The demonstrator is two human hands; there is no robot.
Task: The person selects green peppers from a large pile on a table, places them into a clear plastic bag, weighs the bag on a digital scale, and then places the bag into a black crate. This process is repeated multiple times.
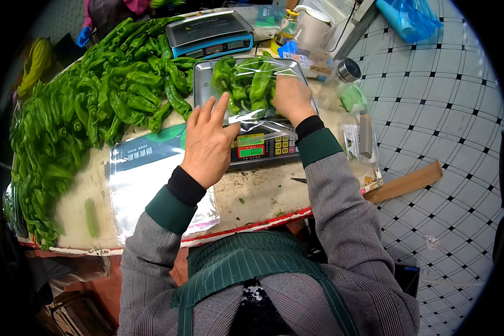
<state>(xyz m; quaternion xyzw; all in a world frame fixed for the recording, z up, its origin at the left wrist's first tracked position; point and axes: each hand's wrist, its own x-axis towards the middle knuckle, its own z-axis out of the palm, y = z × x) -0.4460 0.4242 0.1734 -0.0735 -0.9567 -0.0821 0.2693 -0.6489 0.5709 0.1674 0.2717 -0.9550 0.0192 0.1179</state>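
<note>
Several green peppers (252,86) lie in a clear plastic bag (245,115) on the metal pan (202,84) of a digital scale (273,149). My left hand (208,140) is at the near left side of the bag, its fingers spread and their tips at the plastic. At the bag's right side is my right hand (293,97), with curled fingers partly hidden by glossy film and peppers; its grip is unclear. A stack of flat printed bags (151,168) lies left of the scale, below my left hand.
A large heap of green peppers (105,92) covers the table's left side. Behind stands a second, blue scale (212,35). Jars and a white kettle (314,27) crowd the back right, near a lidded bottle (347,71). Another person's blue-gloved hand (84,37) shows across the table.
</note>
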